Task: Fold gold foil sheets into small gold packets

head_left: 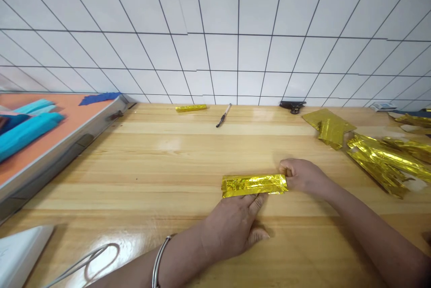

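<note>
Folded gold foil strip (254,185) lies mid-bench (161,162); left hand (232,227) presses its near edge, fingers flat together; right hand (301,175) fingers clamped on its right end; more foil pieces (380,157) far right.

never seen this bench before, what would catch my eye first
A shiny gold foil strip folded flat lies mid-table on the pale wooden table, the left hand pressing its near edge and the right hand pinching its right end. More crumpled gold foil pieces are heaped at the right, bright turquoise paper rolls far left.
</note>
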`<state>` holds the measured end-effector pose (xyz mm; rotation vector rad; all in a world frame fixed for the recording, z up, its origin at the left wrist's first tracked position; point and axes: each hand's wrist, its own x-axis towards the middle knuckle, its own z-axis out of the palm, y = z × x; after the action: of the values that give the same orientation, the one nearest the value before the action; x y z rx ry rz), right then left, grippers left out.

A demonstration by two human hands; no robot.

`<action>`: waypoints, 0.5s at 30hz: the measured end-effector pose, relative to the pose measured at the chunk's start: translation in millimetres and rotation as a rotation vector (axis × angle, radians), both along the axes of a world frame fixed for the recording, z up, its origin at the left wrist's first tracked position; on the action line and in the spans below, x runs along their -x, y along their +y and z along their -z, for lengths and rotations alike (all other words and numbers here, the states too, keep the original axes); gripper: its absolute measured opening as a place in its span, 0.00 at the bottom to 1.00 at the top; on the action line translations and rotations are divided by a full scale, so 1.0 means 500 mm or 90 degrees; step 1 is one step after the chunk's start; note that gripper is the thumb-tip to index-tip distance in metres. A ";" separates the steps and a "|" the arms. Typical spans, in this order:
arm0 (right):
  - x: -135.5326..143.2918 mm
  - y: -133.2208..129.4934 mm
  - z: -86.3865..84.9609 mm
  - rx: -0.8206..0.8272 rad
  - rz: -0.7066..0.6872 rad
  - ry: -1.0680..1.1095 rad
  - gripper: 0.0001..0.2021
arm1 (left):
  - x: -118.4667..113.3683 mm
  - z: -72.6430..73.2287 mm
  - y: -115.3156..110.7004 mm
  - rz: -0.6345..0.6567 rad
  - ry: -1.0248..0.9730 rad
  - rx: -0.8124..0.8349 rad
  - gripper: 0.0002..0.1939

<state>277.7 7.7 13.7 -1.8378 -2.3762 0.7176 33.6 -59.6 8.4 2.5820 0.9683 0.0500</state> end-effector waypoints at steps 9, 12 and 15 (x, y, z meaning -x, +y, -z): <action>-0.002 -0.003 0.009 -0.012 0.037 0.065 0.15 | -0.001 0.003 0.007 -0.001 -0.045 -0.027 0.34; 0.009 -0.032 -0.013 -0.081 0.045 0.105 0.20 | -0.003 0.009 0.007 0.019 -0.048 -0.052 0.35; 0.028 -0.084 -0.033 -0.197 -0.016 0.088 0.17 | -0.003 0.009 0.008 0.029 -0.051 -0.062 0.35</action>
<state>263.8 -34.5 30.3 -1.5835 -2.2733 0.4311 34.9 -55.5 4.1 2.6666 0.8995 0.1902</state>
